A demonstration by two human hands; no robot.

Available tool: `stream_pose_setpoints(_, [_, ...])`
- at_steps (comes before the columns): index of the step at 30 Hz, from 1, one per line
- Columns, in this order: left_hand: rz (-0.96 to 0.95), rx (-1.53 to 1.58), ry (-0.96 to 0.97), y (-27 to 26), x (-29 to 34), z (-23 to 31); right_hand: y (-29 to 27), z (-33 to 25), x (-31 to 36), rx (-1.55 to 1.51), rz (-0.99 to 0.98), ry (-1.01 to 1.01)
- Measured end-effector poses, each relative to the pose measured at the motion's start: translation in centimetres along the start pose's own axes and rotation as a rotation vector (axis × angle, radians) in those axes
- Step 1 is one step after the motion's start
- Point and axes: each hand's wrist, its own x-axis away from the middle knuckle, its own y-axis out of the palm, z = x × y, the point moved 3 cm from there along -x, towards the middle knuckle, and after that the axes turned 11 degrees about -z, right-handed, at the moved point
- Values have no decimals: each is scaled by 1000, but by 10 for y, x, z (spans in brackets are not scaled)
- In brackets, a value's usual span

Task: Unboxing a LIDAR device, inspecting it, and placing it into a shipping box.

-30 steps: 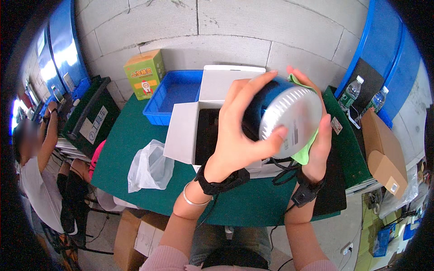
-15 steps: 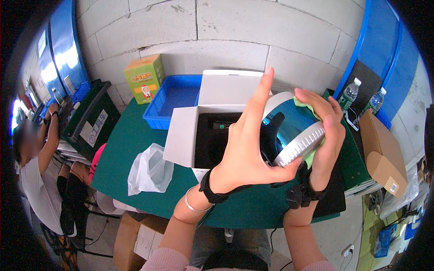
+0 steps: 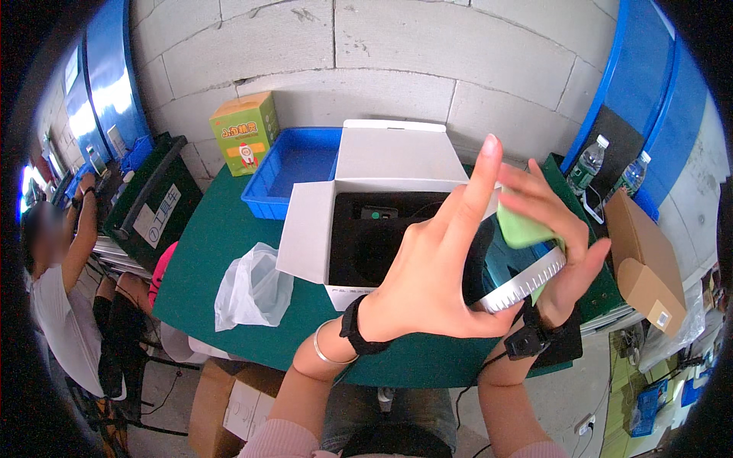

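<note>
Above the table's right side, my left hand (image 3: 424,263) holds a round device with a glossy dark-blue face and a silver ribbed rim (image 3: 527,282). Its thumb lies by the rim's lower edge, and its index finger points up. The hand covers much of the device's left side. At the device's right, my right hand (image 3: 561,244) holds a light-green cloth (image 3: 524,224) against the glossy face. Its upper fingers are blurred, and its thumb sticks out to the right. Left of the device, an open white box (image 3: 307,229) with a black foam insert (image 3: 359,240) stands on the green table (image 3: 191,282).
A blue tray (image 3: 256,200) and a green-yellow carton (image 3: 246,137) stand at the back left. A crumpled white plastic bag (image 3: 256,288) lies at front left. Bottles (image 3: 588,162), a phone (image 3: 593,203) and a cardboard box (image 3: 649,252) are at right. Another person (image 3: 65,305) sits at far left.
Both hands and the device have shifted right and slightly down. My right hand has turned, its thumb now away from the rim, and more of the green cloth shows over the glossy face.
</note>
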Motion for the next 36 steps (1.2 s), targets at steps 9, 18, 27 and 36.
stream_pose_setpoints(9, [141,-11,88,-2,2,-1,10,-2,0,-362,239,335])
stream_pose_setpoints(18, [298,709,-139,-3,1,-37,3,-4,10,-40,720,-3])
stream_pose_setpoints(27, [409,1035,-302,-39,9,-61,-23,-21,18,290,584,95])
stream_pose_setpoints(36, [352,609,-280,-49,17,-35,8,12,6,184,-152,357])
